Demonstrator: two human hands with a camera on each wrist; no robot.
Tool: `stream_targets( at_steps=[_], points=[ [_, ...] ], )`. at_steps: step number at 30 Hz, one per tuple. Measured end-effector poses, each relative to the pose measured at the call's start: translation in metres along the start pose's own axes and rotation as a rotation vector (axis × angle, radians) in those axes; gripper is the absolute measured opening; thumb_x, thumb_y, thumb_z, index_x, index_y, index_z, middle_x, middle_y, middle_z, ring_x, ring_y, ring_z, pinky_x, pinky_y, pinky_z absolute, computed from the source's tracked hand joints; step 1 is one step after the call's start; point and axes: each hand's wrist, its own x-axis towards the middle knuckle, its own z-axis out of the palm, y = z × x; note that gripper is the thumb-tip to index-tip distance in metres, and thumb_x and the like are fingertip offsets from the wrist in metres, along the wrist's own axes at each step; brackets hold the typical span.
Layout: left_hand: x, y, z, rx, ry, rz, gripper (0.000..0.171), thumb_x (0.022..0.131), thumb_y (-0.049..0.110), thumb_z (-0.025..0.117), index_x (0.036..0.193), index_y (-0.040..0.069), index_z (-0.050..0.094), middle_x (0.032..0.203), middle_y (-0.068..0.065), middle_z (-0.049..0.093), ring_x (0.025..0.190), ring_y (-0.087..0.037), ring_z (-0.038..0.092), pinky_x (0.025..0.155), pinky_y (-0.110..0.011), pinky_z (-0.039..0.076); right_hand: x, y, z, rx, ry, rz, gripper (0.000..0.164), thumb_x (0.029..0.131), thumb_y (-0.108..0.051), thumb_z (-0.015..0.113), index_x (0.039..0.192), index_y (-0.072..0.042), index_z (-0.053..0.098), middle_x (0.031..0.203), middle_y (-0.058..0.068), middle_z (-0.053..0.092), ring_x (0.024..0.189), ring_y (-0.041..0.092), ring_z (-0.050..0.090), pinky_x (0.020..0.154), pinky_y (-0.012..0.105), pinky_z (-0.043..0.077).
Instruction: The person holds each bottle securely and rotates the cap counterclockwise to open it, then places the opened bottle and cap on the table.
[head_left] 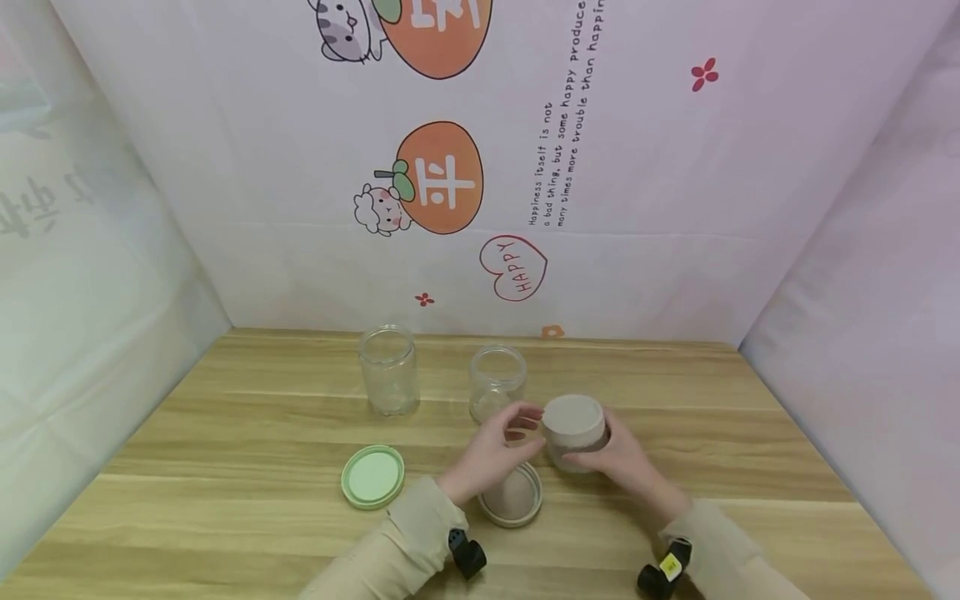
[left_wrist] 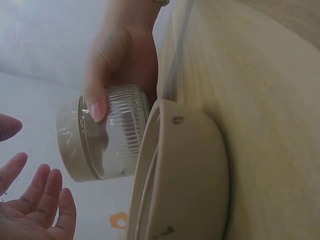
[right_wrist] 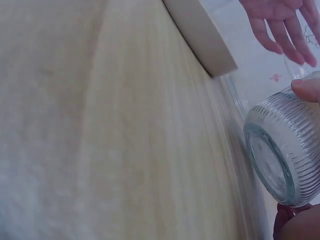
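Observation:
My right hand (head_left: 622,458) grips a clear glass jar (left_wrist: 122,132) with ribbed sides, its thumb on the near side. A beige lid (head_left: 573,417) covers the jar's top. In the right wrist view the jar's round base (right_wrist: 270,162) shows, raised off the table and tilted. My left hand (head_left: 495,454) hovers just left of the lid, fingers loosely bent and parted; in the left wrist view a gap separates it from the lid. Below my left hand a second beige lid (head_left: 517,504) lies on the table with its hollow side up.
Two open clear jars stand toward the back: a taller jar (head_left: 390,379) on the left and a shorter jar (head_left: 497,383) nearer the middle. A green lid (head_left: 373,477) lies on the wooden table (head_left: 225,500) at left. A printed white sheet (head_left: 637,250) hangs behind.

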Motion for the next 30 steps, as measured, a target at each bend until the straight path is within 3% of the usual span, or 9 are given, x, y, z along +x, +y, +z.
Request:
stream_targets(
  at_steps=[7, 15, 22, 30],
  points=[
    [-0.001, -0.002, -0.003, 0.003, -0.003, -0.010, 0.038, 0.091, 0.011, 0.060, 0.126, -0.001, 0.051, 0.126, -0.018, 0.055, 0.116, -0.032, 0.053, 0.100, -0.050, 0.042, -0.009, -0.006, -0.001, -0.035, -0.020, -0.036, 0.085, 0.068, -0.013, 0.083, 0.138, 0.002, 0.037, 0.128, 0.021, 0.053, 0.118, 0.037, 0.048, 0.099, 0.053, 0.035],
    [-0.003, -0.004, -0.005, 0.010, 0.002, -0.011, 0.040, 0.092, 0.017, 0.062, 0.127, 0.002, 0.051, 0.127, -0.020, 0.053, 0.118, -0.031, 0.051, 0.100, -0.047, 0.043, -0.017, -0.011, -0.008, -0.075, -0.014, 0.006, 0.087, 0.069, -0.020, 0.083, 0.139, 0.002, 0.037, 0.130, 0.022, 0.052, 0.120, 0.038, 0.047, 0.098, 0.058, 0.037],
    [-0.005, -0.004, -0.004, 0.045, -0.025, 0.025, 0.043, 0.091, 0.017, 0.063, 0.129, 0.002, 0.050, 0.128, -0.020, 0.053, 0.119, -0.031, 0.050, 0.100, -0.048, 0.043, -0.028, -0.015, -0.009, -0.139, 0.048, -0.111, 0.088, 0.061, -0.016, 0.088, 0.133, 0.003, 0.042, 0.124, 0.020, 0.055, 0.111, 0.034, 0.051, 0.092, 0.050, 0.040],
    [-0.007, 0.004, -0.010, 0.079, -0.012, 0.064, 0.044, 0.089, 0.014, 0.064, 0.129, 0.003, 0.050, 0.128, -0.014, 0.053, 0.119, -0.029, 0.049, 0.101, -0.047, 0.042, -0.037, -0.024, -0.007, -0.163, 0.091, -0.171, 0.088, 0.055, -0.013, 0.090, 0.130, 0.001, 0.046, 0.120, 0.017, 0.057, 0.107, 0.031, 0.052, 0.090, 0.048, 0.042]
  ],
)
